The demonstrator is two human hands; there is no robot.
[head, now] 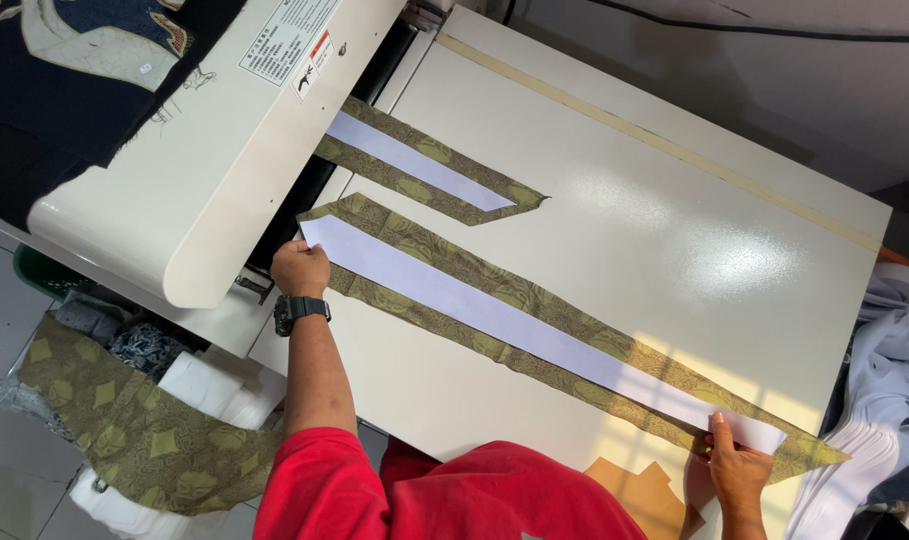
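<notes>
Here, the cream glossy table (634, 220) carries a long olive patterned fabric strip (534, 350) with a white paper-like band (514, 325) lying along its middle, running diagonally from the cream fusing machine (204, 150) to the near right edge. A shorter olive strip with a white band (424, 165) lies partly inside the machine's mouth, apart from the long one. Much bare tabletop lies to the right. The left hand (299, 268), arm stretched forward with a black wristwatch (299, 310), is curled shut on the long strip's far end. The right hand (739, 465) presses flat fingers on the strip's near end.
</notes>
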